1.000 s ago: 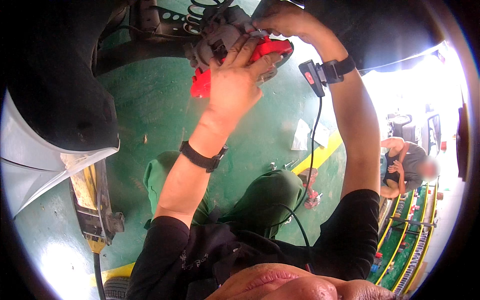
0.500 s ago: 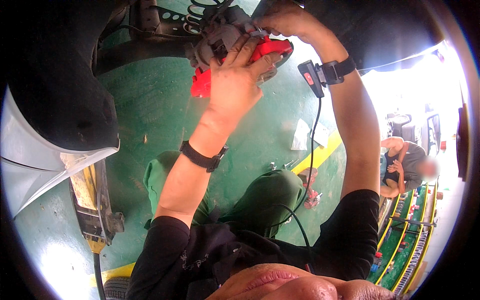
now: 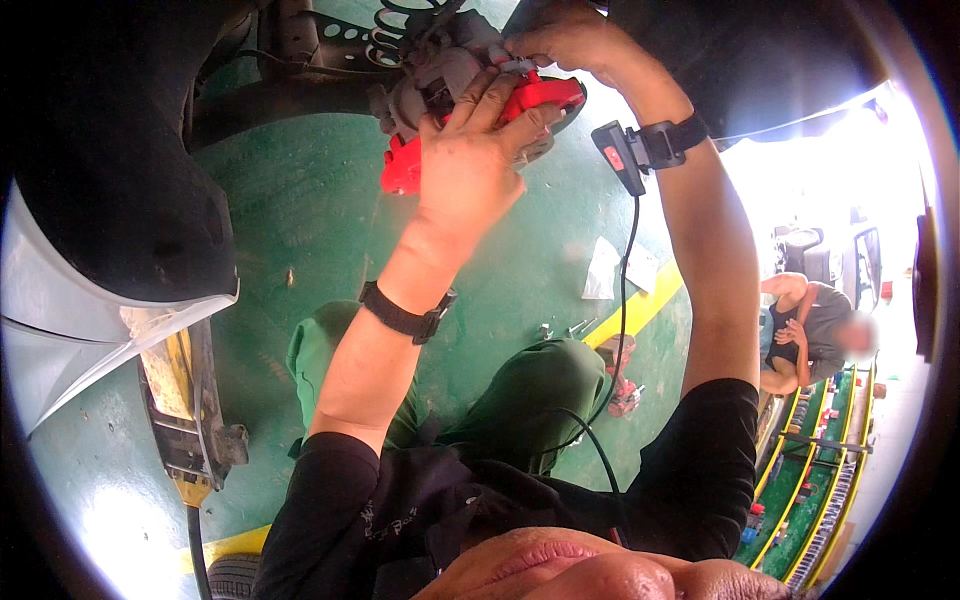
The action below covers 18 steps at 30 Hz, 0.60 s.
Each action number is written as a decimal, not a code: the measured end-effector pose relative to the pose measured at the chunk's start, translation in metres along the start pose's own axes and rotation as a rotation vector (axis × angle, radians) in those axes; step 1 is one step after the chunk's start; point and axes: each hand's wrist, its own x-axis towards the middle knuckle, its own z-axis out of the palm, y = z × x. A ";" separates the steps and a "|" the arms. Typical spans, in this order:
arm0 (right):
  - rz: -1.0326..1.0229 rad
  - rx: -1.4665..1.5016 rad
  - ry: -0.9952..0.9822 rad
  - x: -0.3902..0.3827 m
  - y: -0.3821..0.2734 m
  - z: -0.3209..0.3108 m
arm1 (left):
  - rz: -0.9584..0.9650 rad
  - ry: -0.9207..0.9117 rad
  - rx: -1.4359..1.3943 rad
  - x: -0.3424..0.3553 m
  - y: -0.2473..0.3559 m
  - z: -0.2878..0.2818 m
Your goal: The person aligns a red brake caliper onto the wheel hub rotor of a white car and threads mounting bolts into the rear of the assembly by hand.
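Note:
A red brake caliper (image 3: 403, 168) sits against the grey wheel hub assembly (image 3: 440, 80) under the car's wheel arch. My left hand (image 3: 468, 165) is wrapped over the caliper, its fingers bent across the red body and the thumb toward its right part. Behind the hub's upper right side, my right hand (image 3: 575, 42) reaches in with curled fingers. Its fingertips are dark and partly hidden, so what they grip cannot be made out. Black straps circle both wrists, and a small black device (image 3: 620, 157) with a cable hangs at the right one.
A coil spring (image 3: 388, 48) and a dark suspension arm (image 3: 285, 110) lie behind the hub. A floor jack (image 3: 185, 410) stands at left beside the light body panel (image 3: 110, 320). Small bolts (image 3: 578, 327), a plastic bag (image 3: 600, 270) and red-grey parts (image 3: 622, 395) rest on the floor. A person (image 3: 810, 335) crouches at right.
My right wrist and its strapped device have shifted very slightly left. My left hand stays on the caliper, which has not visibly moved.

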 end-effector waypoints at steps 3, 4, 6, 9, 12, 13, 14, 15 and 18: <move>-0.031 -0.074 0.004 0.003 0.000 0.001 | 0.001 0.008 0.005 0.001 -0.001 0.001; 0.029 -0.105 0.003 0.003 -0.009 0.001 | -0.001 0.013 0.007 0.001 -0.002 0.001; 0.073 -0.094 -0.004 0.003 -0.015 0.001 | 0.001 0.011 0.000 0.001 -0.002 0.000; -0.019 -0.038 -0.008 0.000 -0.004 -0.005 | 0.001 0.006 -0.005 0.001 0.000 0.000; -0.016 -0.051 0.029 0.000 0.000 -0.007 | -0.001 0.005 -0.011 0.001 0.001 0.001; 0.099 -0.005 0.050 -0.002 -0.013 -0.005 | -0.002 0.006 -0.008 0.001 -0.001 0.001; 0.214 0.042 0.070 -0.004 -0.025 -0.004 | -0.003 0.007 0.001 0.001 -0.002 0.001; 0.266 0.041 0.074 -0.006 -0.032 -0.004 | -0.001 0.007 0.004 0.001 -0.002 0.000; 0.311 0.131 0.090 -0.011 -0.030 -0.004 | 0.009 0.008 0.005 0.001 -0.001 0.000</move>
